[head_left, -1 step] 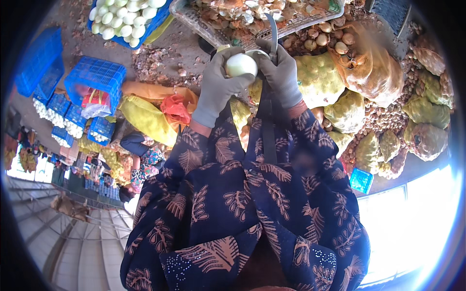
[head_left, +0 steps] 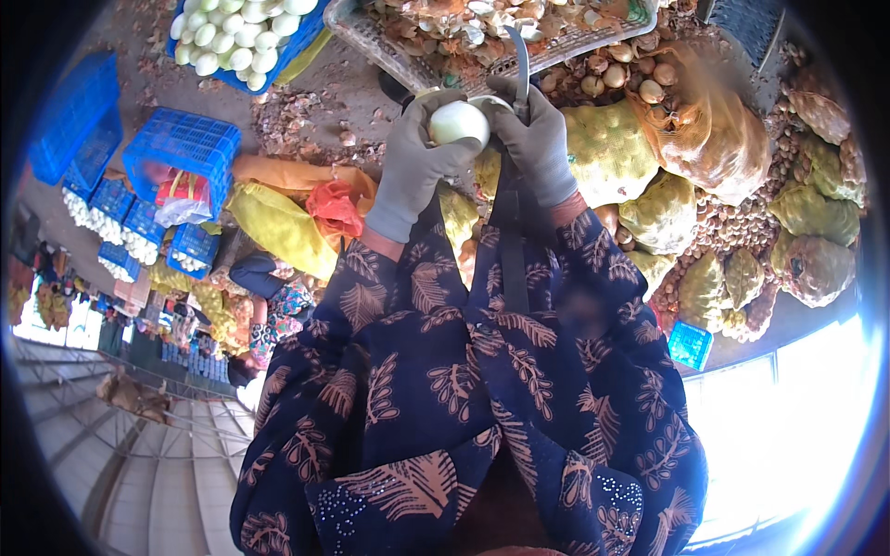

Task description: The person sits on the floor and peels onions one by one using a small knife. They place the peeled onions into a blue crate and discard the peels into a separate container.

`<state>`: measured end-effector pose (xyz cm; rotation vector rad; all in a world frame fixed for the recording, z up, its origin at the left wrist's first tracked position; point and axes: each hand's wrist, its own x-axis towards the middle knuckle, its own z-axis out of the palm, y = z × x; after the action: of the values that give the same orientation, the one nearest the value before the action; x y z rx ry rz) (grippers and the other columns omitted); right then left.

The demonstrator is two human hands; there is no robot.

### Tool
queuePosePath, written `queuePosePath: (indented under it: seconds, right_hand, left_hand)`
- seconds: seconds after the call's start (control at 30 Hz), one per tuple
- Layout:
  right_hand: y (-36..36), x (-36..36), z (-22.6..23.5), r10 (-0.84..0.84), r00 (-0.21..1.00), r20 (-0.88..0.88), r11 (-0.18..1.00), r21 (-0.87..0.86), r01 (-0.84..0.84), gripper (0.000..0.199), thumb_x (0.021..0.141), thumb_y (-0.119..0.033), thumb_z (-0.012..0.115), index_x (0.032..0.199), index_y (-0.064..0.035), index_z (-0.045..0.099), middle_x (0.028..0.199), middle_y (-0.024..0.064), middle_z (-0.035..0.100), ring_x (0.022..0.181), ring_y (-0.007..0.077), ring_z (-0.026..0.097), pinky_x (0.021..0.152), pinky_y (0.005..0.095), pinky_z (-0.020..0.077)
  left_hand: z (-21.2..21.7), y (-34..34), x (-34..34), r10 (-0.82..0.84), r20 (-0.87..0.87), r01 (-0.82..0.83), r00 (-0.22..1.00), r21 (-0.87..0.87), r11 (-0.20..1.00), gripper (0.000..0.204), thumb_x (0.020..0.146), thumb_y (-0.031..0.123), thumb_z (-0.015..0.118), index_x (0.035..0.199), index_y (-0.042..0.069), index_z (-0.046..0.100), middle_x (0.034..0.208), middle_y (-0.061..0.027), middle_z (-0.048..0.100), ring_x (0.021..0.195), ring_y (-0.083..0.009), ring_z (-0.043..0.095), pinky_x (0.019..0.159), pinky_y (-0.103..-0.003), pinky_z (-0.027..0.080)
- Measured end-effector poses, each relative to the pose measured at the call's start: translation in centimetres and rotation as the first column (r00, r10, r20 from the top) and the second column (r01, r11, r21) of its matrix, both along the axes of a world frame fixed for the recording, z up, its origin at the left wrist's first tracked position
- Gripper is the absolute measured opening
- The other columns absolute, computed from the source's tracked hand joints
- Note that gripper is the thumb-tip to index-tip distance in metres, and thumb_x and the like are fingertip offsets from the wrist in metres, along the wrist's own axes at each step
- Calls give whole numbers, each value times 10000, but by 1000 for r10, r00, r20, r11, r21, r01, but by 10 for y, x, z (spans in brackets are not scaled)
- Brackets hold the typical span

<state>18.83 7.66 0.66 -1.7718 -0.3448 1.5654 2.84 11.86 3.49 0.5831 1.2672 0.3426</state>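
Nothing has shifted since the earlier frame: gloved left hand [head_left: 414, 162] grips a peeled onion [head_left: 459, 121], right hand [head_left: 538, 139] clasps the knife [head_left: 522, 65]; peeling under way, trimming cut likely next.

Your hands wear grey knit gloves: the left hand [head_left: 415, 167] around a pale, whitish-green peeled onion [head_left: 459, 121], the right hand [head_left: 538, 148] by a dark grey knife blade [head_left: 523, 63]. Your sleeves [head_left: 445, 371] are navy with tan leaf prints. The crates [head_left: 181, 148] to your left are bright blue, the mesh sacks [head_left: 607, 153] to your right yellow-green, and one bag [head_left: 336, 208] is orange-red.
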Motion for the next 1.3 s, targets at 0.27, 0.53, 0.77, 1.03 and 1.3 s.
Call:
queuePosePath:
  seconds: [0.27, 0.53, 0.77, 1.03, 1.3]
  right_hand:
    - [16, 2, 44, 261, 779, 570, 896, 157, -415, 416, 793, -49, 719, 1201, -51, 635, 1021, 128, 684, 838, 211, 683, 710, 310, 546]
    - [56, 37, 32, -31, 997, -66, 999, -47, 28, 249, 929, -86, 670, 1158, 10, 652, 843, 36, 701, 618, 44, 612, 534, 185, 501]
    - [56, 57, 0, 233, 878, 418, 958, 59, -282, 418, 887, -175, 764, 1225, 20, 614, 919, 53, 723, 727, 65, 644, 617, 206, 535]
    - [46, 39, 21, 263, 950, -172, 963, -7, -268, 509, 872, -196, 789, 1293, 14, 593, 1061, 64, 693, 749, 73, 653, 629, 221, 563]
    - [16, 21, -4, 117, 993, 17, 993, 23, -117, 330, 910, -130, 682, 1198, 30, 657, 840, 51, 715, 726, 55, 652, 632, 224, 543]
  left_hand:
    - [6, -4, 9, 326, 3, -325, 946, -67, 943, 627, 791, -4, 739, 1340, -33, 437, 1250, -134, 588, 1113, -213, 616, 953, -318, 537]
    - [-14, -2, -1, 646, 413, -516, 642, -391, 762, 556, 853, 121, 717, 1331, -21, 469, 1276, -133, 592, 1121, -256, 626, 1008, -402, 505]
    - [-32, 2, 1, 649, 417, -511, 637, -402, 760, 576, 846, 108, 712, 1358, -10, 475, 1250, -128, 615, 1150, -246, 624, 1012, -382, 510]
    - [-13, 12, 0, 359, 288, -334, 888, -134, 933, 584, 785, 59, 728, 1308, -74, 506, 1222, -144, 622, 1112, -215, 637, 965, -343, 542]
    - [-17, 17, 2, 220, 200, -194, 955, -145, 970, 676, 762, 140, 842, 1309, -75, 507, 1221, -150, 618, 1097, -217, 639, 952, -335, 550]
